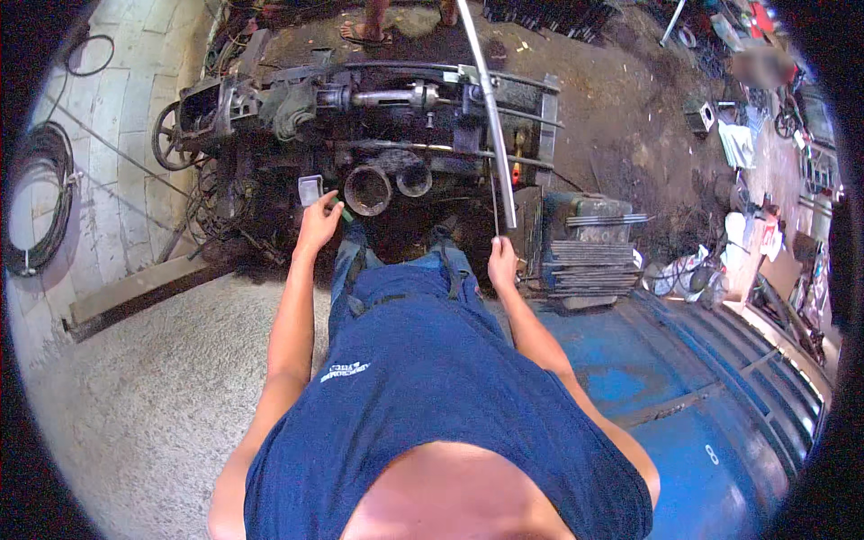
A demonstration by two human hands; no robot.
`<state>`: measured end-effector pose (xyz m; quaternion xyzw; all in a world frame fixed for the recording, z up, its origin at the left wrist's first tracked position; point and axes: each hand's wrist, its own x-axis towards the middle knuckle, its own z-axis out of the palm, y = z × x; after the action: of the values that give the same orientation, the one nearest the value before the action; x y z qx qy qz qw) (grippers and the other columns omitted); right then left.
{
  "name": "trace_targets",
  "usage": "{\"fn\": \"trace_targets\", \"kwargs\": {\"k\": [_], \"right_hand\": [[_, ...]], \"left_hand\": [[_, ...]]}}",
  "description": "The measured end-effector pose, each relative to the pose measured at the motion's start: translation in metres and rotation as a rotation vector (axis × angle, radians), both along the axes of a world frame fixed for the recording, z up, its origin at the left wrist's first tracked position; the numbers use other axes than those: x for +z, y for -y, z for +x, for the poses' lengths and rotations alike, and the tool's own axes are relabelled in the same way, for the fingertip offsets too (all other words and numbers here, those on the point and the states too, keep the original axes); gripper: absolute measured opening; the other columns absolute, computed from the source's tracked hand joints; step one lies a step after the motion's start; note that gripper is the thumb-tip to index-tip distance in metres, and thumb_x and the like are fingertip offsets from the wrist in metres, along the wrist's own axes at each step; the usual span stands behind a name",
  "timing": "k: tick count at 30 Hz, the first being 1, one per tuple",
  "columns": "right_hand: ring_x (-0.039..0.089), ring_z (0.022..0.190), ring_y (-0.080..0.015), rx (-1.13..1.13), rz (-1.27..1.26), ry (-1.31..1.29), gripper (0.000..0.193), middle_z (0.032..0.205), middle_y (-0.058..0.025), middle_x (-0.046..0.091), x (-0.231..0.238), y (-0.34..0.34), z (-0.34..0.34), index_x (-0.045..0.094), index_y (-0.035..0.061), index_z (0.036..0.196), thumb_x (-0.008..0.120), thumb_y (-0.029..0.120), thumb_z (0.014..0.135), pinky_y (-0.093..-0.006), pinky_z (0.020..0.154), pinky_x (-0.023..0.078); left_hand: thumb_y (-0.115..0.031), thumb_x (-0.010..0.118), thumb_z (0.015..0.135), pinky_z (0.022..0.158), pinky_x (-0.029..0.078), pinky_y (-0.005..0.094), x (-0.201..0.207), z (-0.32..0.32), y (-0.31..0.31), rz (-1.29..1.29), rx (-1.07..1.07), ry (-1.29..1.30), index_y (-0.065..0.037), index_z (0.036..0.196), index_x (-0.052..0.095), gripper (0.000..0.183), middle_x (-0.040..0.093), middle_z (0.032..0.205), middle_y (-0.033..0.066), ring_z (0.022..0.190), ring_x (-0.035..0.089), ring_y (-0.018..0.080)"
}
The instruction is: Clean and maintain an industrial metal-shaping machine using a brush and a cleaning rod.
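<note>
My left hand [319,223] reaches to the front of a dark, greasy machine [292,106]. Its fingers are apart beside a small grey box [310,189], and I cannot tell if they touch it. Something green [346,212] shows just past the fingertips. Closed around the lower end of a thin metal rod [494,202] is my right hand [503,263]. A long, shiny metal tube [489,99] slants down from the top, its lower end just above that hand. Two round pipe openings, a larger one [368,190] and a smaller one [415,178], face me below the machine's rails.
A stack of flat metal bars [592,268] lies to my right, by a blue metal panel [670,378]. A handwheel [167,137] sits at the machine's left end. Coiled black cable [40,198] hangs on the left wall. Another person's foot [364,34] is beyond the machine.
</note>
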<state>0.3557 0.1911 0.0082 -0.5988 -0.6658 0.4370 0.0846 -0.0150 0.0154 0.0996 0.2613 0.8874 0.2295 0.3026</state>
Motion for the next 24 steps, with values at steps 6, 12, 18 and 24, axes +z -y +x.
{"fn": "trace_targets", "kwargs": {"k": [6, 12, 18, 24], "right_hand": [[0.058, 0.079, -0.0426, 0.208, 0.213, 0.07, 0.028, 0.08, -0.0238, 0.06, 0.035, 0.042, -0.007, 0.057, 0.0008, 0.093, 0.042, 0.025, 0.097, -0.0485, 0.071, 0.044], [0.059, 0.069, -0.0363, 0.197, 0.091, 0.029, 0.027, 0.072, -0.0207, 0.058, 0.102, 0.077, -0.106, 0.058, -0.0004, 0.091, 0.047, 0.024, 0.096, -0.0455, 0.065, 0.043], [0.06, 0.077, -0.0341, 0.297, 0.11, -0.059, 0.029, 0.082, -0.0213, 0.061, 0.14, 0.107, -0.283, 0.058, -0.0024, 0.091, 0.046, 0.024, 0.098, -0.0408, 0.072, 0.045], [0.058, 0.071, -0.02, 0.262, -0.112, -0.2, 0.033, 0.076, -0.0125, 0.061, 0.15, 0.132, -0.472, 0.061, -0.0015, 0.098, 0.042, 0.025, 0.097, -0.0356, 0.068, 0.046]], "left_hand": [[-0.026, 0.061, 0.088, 0.077, 0.052, 0.0377, -0.007, -0.049, -0.005, 0.157, -0.035, -0.019, -0.002, 0.123, 0.059, 0.042, 0.068, 0.097, 0.0175, 0.083, 0.067, 0.027], [-0.017, 0.065, 0.084, 0.076, 0.051, 0.0356, 0.004, -0.128, 0.021, 0.385, 0.028, -0.039, 0.0, 0.119, 0.061, 0.038, 0.068, 0.096, 0.0173, 0.082, 0.066, 0.0264], [-0.016, 0.063, 0.085, 0.076, 0.05, 0.0367, 0.026, -0.238, 0.068, 0.476, 0.036, -0.153, 0.001, 0.114, 0.062, 0.034, 0.066, 0.091, 0.017, 0.082, 0.065, 0.0295], [-0.019, 0.063, 0.085, 0.083, 0.05, 0.0395, 0.029, -0.374, 0.114, 0.551, 0.053, -0.229, 0.0, 0.11, 0.064, 0.032, 0.066, 0.099, 0.0199, 0.093, 0.064, 0.0344]]}}
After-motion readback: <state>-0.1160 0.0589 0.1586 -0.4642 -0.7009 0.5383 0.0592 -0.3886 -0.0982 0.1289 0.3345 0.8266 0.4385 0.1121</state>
